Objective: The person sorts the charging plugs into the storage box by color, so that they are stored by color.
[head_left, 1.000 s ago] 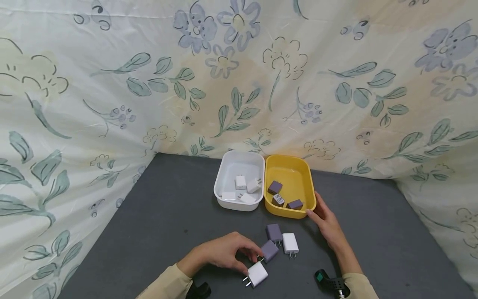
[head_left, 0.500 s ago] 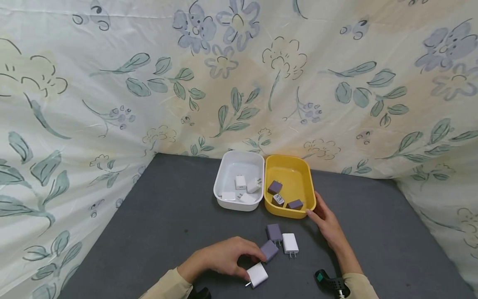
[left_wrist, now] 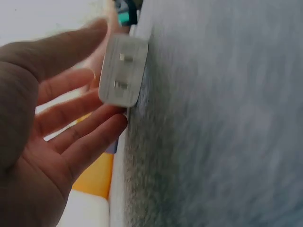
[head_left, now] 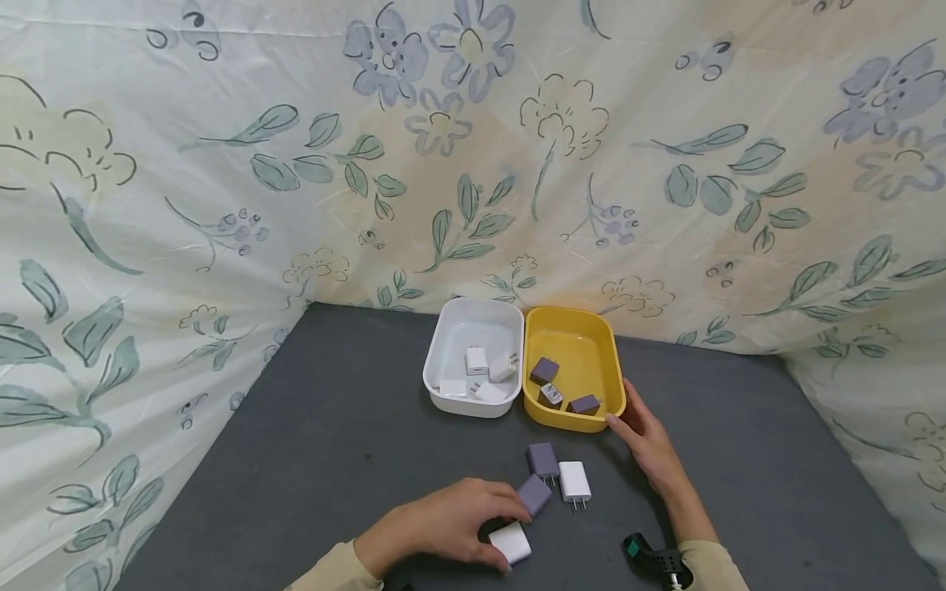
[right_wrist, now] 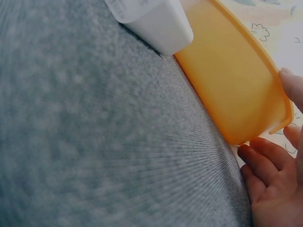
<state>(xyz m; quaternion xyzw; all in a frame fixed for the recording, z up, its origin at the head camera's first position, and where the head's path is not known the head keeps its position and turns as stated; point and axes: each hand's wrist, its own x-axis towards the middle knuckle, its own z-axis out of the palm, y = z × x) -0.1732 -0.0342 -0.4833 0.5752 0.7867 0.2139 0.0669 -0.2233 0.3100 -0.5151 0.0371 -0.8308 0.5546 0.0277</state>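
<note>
In the head view my left hand [head_left: 461, 525] is around a white charger plug [head_left: 511, 543] near the table's front, thumb at its near side and fingertips at its far side. The left wrist view has the same white charger plug [left_wrist: 124, 71] resting on the table, prongs facing the camera. There the fingers are spread and the thumb is blurred beside it; firm contact cannot be told. My right hand [head_left: 650, 447] holds the near right corner of a yellow bin [head_left: 584, 328], thumb on the rim and fingers against the outside.
Two purple charger plugs [head_left: 543, 460] and another white charger plug [head_left: 574, 482] lie just past the left hand. A white bin [head_left: 473, 316] holding several white chargers adjoins the yellow bin, which contains 3 purple chargers. A floral cloth [head_left: 473, 164] hangs behind the grey table [head_left: 332, 435].
My left hand has shifted slightly right and nearer, its thumb moving to the white charger's near side and now covering its prongs in the head view. The right hand stays on the yellow bin.
</note>
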